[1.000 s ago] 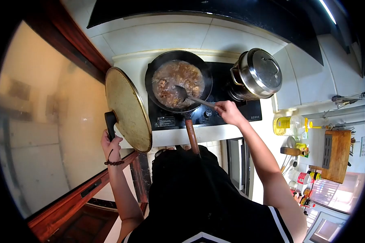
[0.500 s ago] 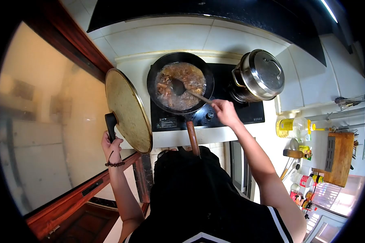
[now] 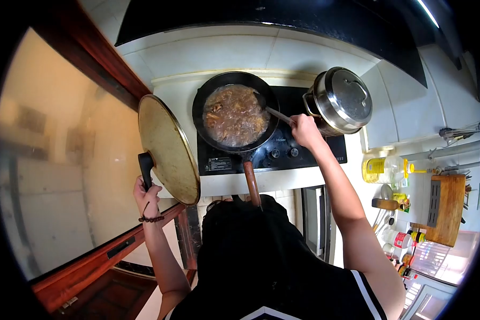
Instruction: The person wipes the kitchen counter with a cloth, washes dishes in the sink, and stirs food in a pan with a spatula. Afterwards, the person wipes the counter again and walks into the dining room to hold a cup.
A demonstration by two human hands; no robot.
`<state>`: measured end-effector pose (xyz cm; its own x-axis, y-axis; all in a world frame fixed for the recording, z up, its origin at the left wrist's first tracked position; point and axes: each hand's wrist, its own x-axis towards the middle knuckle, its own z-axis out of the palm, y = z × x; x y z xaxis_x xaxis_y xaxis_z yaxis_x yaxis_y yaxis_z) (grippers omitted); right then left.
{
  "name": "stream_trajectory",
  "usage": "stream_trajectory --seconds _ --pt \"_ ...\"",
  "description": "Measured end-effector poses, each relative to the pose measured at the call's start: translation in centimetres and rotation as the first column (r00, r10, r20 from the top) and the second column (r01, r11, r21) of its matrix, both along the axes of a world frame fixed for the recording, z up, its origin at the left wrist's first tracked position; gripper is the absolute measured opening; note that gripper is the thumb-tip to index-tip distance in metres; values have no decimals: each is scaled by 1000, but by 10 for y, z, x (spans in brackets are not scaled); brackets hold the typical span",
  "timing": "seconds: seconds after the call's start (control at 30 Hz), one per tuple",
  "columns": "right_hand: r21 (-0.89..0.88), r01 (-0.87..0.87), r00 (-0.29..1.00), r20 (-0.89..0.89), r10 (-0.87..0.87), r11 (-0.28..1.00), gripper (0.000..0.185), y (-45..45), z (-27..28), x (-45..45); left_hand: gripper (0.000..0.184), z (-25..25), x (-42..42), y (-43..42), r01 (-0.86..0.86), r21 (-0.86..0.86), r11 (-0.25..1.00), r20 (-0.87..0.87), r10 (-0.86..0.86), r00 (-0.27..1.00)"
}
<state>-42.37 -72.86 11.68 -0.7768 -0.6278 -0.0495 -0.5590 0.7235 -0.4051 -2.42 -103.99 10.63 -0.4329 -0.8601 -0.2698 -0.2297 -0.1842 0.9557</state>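
The person's left hand (image 3: 148, 196) grips the black handle (image 3: 145, 169) of a round beige lid (image 3: 173, 154), tilted beside the black glass cooktop's (image 3: 325, 154) left edge. The right hand's (image 3: 306, 130) fingers clasp a long-handled dark spatula (image 3: 279, 114), its head inside the round black wok (image 3: 198, 114) at that edge.

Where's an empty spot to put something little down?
The white counter looks bare between the black hob and the yellow-labelled bottle. There's a narrow bare strip along the hob's near edge too, but the wooden pan handle crosses above it. Beyond that bottle it's crowded with utensils and more bottles.
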Motion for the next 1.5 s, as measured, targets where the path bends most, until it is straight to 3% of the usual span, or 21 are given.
stream_trajectory --seconds 0.13,0.17,0.2,0.23,0.27,0.33,0.37,0.53,0.6,0.7,1.03,1.13,1.33,1.5 --pt "-181 17 998 67 -5 983 20 -4 -41 -21 28 0 0 1 -15 32 999 -2 16 1000" --pt "-153 147 932 352 -85 977 22 -10 -39 -22 28 1 -1 1 -18 32 999 -2 19 1000" --pt "-88 262 782 604 -157 961 24 -15 -38 -21 28 2 0 2 -21 40 999 -3 21 1000" --pt "-145 316 701 702 -127 938 24 -17 -55 -23 28 2 0 2 -25 48 999 -3 25 1000" --pt "-146 311 700 703 -123 939 24 -22 -60 -22 28 1 1 2 -30 46 998 -2 30 1000" --pt "-173 369 540 840 -60 913 22 -32 -70 -17 27 -3 3 3 -34 23 999 -7 34 999" --pt "-196 395 530 847 -48 897 18 -37 -72 -11 27 -4 4 2 -38 22 999 -5 38 999" --pt "-237 375 551 834 -10 896 18 -42 -79 -2 26 -4 3 1 -27 -1 1000 12 27 1000" --pt "-285 227 734 679 29 931 20 -37 -80 -1 25 -5 4 0 -29 2 1000 7 29 1000" --pt "-277 67 843 530 94 958 20 -29 -77 -1 25 -5 2 -1 -36 1 999 12 36 999" --pt "-261 -24 899 417 135 965 20 -12 -31 5 25 -4 1 2 -27 -17 999 27 28 999" --pt "-143 12 949 314 34 990 19 -12 -7 -4 25 -9 0 1 -40 -25 999 14 40 999" --pt "-152 89 984 169 -63 984 21 -25 -7 -40 26 -9 2 4 -47 -36 998 34 48 998" --pt "-84 -72 990 119 82 994 23 -55 -28 -75 26 -9 4 2 -56 -22 998 35 57 998"
